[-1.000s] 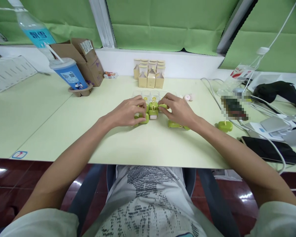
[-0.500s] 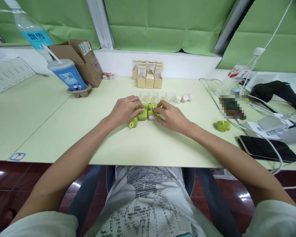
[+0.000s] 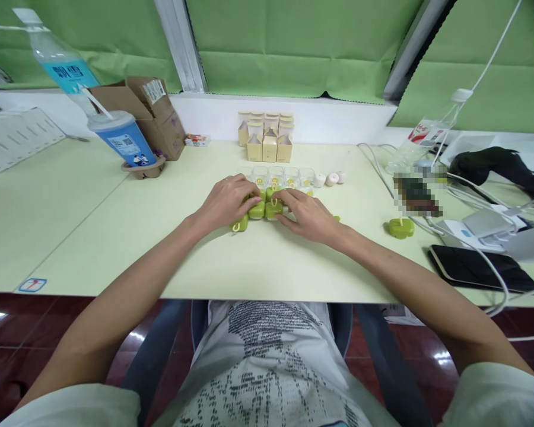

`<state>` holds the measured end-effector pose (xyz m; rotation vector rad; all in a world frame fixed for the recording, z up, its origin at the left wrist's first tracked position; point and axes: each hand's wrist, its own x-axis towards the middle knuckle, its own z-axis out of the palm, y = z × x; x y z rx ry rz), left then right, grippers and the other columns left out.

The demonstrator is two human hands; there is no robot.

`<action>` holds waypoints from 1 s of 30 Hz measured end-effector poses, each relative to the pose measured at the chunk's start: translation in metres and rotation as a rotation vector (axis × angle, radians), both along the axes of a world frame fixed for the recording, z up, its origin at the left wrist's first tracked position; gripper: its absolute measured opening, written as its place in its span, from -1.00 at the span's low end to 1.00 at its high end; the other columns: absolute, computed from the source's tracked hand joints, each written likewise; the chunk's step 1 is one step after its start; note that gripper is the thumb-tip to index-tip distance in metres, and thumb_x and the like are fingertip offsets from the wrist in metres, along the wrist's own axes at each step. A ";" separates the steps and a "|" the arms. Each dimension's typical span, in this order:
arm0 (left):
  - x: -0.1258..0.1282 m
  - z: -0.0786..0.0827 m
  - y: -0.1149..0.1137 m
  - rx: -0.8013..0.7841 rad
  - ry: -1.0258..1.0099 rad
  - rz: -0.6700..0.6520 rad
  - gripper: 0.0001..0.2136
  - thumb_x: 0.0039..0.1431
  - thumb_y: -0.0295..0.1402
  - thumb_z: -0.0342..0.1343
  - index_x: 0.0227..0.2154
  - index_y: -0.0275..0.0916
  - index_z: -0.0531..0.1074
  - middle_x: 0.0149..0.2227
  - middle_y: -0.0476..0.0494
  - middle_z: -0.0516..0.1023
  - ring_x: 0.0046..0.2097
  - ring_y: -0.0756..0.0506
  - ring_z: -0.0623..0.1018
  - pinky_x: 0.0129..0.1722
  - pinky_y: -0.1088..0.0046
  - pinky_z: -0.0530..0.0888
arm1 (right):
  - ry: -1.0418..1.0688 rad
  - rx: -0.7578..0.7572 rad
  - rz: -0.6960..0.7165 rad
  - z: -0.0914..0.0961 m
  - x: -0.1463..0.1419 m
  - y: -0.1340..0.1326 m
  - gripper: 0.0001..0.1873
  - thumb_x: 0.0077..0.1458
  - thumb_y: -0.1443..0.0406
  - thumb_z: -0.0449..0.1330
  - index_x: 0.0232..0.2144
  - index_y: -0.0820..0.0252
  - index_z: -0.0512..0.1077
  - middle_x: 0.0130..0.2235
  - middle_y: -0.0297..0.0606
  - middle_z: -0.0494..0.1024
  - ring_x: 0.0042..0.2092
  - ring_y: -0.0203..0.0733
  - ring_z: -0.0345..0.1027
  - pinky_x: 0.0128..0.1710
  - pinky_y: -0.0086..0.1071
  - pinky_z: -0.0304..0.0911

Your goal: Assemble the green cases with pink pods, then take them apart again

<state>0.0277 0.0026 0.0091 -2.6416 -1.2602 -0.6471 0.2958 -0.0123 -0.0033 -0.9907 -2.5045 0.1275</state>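
Observation:
Several small rounded green cases with pale loops sit close together at the middle of the table. My right hand [image 3: 310,214] has its fingertips closed round the near right green case [image 3: 273,211], whose loop shows on top. My left hand [image 3: 229,200] is bent over the left of the group, its thumb and fingers pressed against another green case [image 3: 257,210]; part of what lies beneath it is hidden. At the near left, a green case [image 3: 239,224] with its loop toward me lies below my left fingers. A bit of green [image 3: 337,218] shows beyond my right wrist.
Behind the cases stand a row of clear cups [image 3: 276,176] with yellow marks and several pale pink-white pieces [image 3: 332,178]. Small open cartons [image 3: 269,146] are by the wall. A lone green case [image 3: 401,228], cables and a phone [image 3: 483,268] lie right; a blue cup [image 3: 127,142] stands left.
My right hand has come slightly nearer to me. The case in it, which showed a pale underside before, now sits level beside its neighbour. My left hand has barely moved.

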 end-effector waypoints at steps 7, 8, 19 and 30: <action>0.001 -0.002 0.000 0.007 0.014 0.023 -0.61 0.60 -0.19 -0.02 0.12 -0.20 0.69 -0.03 -0.34 0.71 0.12 -0.34 0.67 0.15 0.02 0.56 | 0.004 -0.001 -0.006 0.001 0.003 0.001 -0.71 0.47 0.27 0.16 0.17 0.15 0.47 0.08 0.02 0.65 -0.09 0.03 0.54 -0.11 -0.15 0.41; 0.001 -0.002 0.000 0.005 0.013 0.020 -0.61 0.61 -0.19 -0.02 0.12 -0.20 0.69 -0.03 -0.34 0.71 0.13 -0.35 0.67 0.17 0.00 0.55 | 0.009 0.001 -0.002 0.001 0.003 0.002 -0.71 0.47 0.28 0.15 0.16 0.14 0.48 0.10 0.03 0.64 -0.09 0.03 0.54 -0.11 -0.15 0.41; 0.001 -0.004 0.004 -0.027 0.024 -0.008 -0.62 0.60 -0.29 -0.04 0.07 -0.22 0.71 -0.01 -0.35 0.72 0.20 -0.37 0.61 0.15 -0.03 0.52 | 0.018 -0.028 0.004 -0.001 0.003 0.002 -0.64 0.48 0.30 0.13 0.23 0.20 0.50 0.25 0.06 0.59 -0.12 -0.02 0.56 -0.08 -0.12 0.45; 0.001 0.004 0.014 -0.074 0.015 0.003 -0.72 0.52 -0.28 0.13 -0.07 -0.19 0.77 -0.04 -0.25 0.80 0.29 -0.41 0.55 0.26 -0.12 0.46 | -0.015 -0.029 0.013 -0.004 0.002 0.002 -0.60 0.47 0.35 0.13 0.25 0.21 0.57 0.15 0.03 0.61 -0.14 -0.05 0.52 -0.11 -0.19 0.40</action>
